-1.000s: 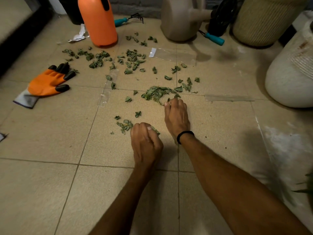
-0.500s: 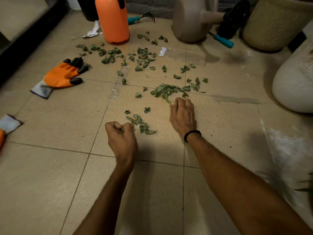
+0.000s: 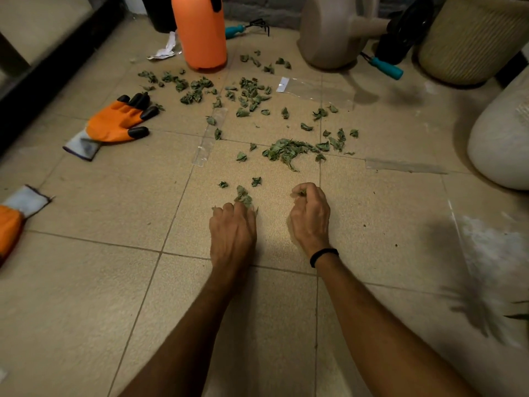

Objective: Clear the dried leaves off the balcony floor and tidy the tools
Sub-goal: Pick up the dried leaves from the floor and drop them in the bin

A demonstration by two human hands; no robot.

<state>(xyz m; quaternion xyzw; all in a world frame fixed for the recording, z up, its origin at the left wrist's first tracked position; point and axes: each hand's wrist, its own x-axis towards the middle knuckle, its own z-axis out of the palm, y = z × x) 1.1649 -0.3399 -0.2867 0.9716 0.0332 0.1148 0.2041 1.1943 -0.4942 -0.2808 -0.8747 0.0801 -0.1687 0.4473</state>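
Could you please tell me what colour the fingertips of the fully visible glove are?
Black, on an orange glove; the head view shows it best.

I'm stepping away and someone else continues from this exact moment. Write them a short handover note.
Left hand: fingers curled over a small clump on the floor.
Right hand: pinches a few leaves.
Main pile lies just beyond the hands; loose leaves spread toward the orange sprayer.
Done: some leaves gathered.
Left: most leaves still on the floor; orange glove, second glove, hand rake and teal-handled tool not yet tidied.
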